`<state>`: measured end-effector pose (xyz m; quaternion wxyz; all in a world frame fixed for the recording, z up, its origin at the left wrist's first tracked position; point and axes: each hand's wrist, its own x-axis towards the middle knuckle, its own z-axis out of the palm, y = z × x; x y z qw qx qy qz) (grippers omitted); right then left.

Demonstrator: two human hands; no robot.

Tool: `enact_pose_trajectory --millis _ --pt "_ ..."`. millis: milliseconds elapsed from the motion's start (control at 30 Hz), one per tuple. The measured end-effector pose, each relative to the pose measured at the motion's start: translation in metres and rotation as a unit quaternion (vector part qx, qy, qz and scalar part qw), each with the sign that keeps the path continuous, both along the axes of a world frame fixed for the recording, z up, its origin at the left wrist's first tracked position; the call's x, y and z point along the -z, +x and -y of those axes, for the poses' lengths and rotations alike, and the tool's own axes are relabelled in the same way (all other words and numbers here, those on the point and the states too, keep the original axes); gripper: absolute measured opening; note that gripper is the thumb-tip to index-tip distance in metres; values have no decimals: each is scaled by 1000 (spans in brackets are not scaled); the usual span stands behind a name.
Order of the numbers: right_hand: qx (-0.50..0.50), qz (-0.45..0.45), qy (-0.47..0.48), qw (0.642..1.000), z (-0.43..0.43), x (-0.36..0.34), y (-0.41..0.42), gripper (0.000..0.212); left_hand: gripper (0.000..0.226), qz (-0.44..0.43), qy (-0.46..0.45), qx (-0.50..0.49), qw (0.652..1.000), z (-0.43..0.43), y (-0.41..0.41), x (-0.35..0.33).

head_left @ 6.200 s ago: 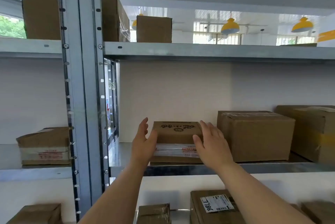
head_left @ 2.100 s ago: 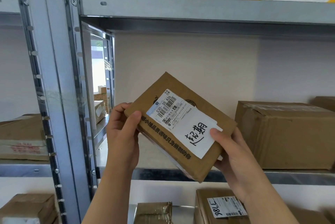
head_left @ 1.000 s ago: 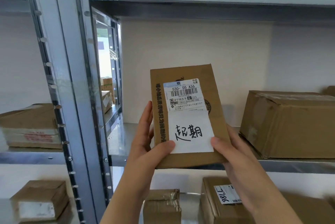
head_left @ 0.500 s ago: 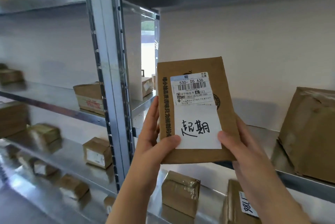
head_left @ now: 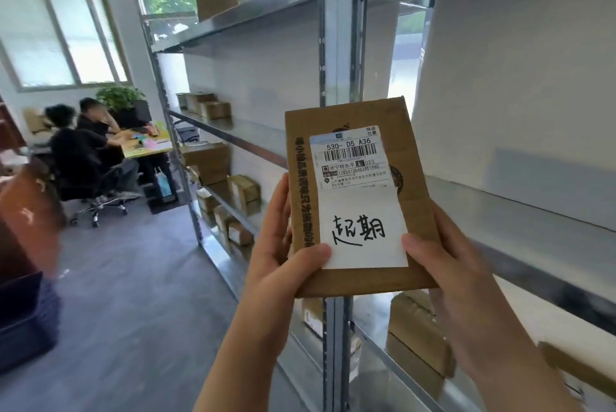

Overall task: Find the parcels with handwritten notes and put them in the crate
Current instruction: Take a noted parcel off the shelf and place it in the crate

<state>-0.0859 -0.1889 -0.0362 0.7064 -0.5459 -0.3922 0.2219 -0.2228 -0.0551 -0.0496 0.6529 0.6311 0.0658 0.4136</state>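
Observation:
I hold a flat brown cardboard parcel [head_left: 358, 118] upright in front of me with both hands. It bears a printed barcode label and, below it, a white slip with black handwritten characters [head_left: 361, 231]. My left hand [head_left: 281, 255] grips its lower left edge, thumb on the slip's corner. My right hand [head_left: 446, 265] grips the lower right edge, thumb beside the slip. A dark blue crate-like container [head_left: 25, 318] sits on the floor at the far left, partly cut off and blurred.
Metal shelving [head_left: 336, 45] runs from behind the parcel back toward the window, with several cardboard boxes [head_left: 243, 191] on its lower levels. Two seated people [head_left: 83, 151] work at a table at the back left. Grey floor [head_left: 133, 311] stretches to the left.
The view has swung left from the shelf face to the aisle and room. The parcel stays upright in both hands, label toward me.

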Motion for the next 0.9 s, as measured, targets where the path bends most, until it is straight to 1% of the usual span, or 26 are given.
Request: enact_pose_trajectory --millis 67,167,200,300,400,567,633,900 --pt "-42 7 7 999 -10 -1 -18 42 93 4 0 -40 999 1 -27 0" --pt "-98 2 16 995 -23 0 -47 58 91 7 9 -102 995 6 -71 0" --pt "-121 0 18 992 -27 0 -62 60 90 4 10 -129 992 10 -91 1" --pt "-187 0 21 982 -34 1 -108 57 87 0 -1 -207 978 27 -149 3" --pt "-253 -24 22 967 -30 6 -158 59 83 -5 -13 -271 963 55 -207 8" --pt "-359 -46 26 932 5 11 -237 53 89 -4 -21 -358 934 127 -291 9" --pt "-392 -49 15 919 25 13 -268 54 91 0 -28 -393 919 163 -322 11" --pt "-529 -30 4 848 92 17 -380 54 87 7 -39 -513 858 289 -427 13"
